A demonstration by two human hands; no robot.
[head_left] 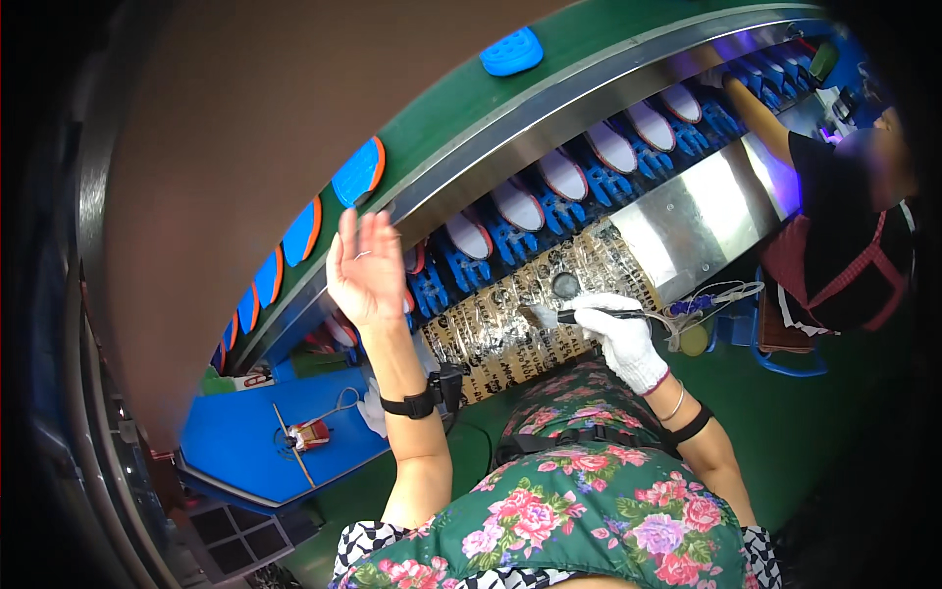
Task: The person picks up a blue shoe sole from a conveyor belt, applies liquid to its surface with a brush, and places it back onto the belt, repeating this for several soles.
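My left hand (368,270) is bare and raised by the metal edge of the upper green belt, its palm turned up and fingers stretched out. Nothing rests in it. A blue sole with an orange rim (359,173) lies just beyond its fingertips. In a white glove, my right hand (618,334) grips a flat brush (540,315) by its dark handle. The bristles hover over or touch the tape-covered ledge (500,344); I cannot tell which. Beside the brush sits a small round dark dish (565,285). White-faced soles with red rims (518,205) stand in a row on blue holders (513,243).
More blue soles, one of them (511,51) farther along, lie on the green belt (432,108). A bare metal plate (702,221) continues the ledge rightward. At the far right a co-worker's arm (760,118) reaches into the row. A blue table (235,442) stands at my left.
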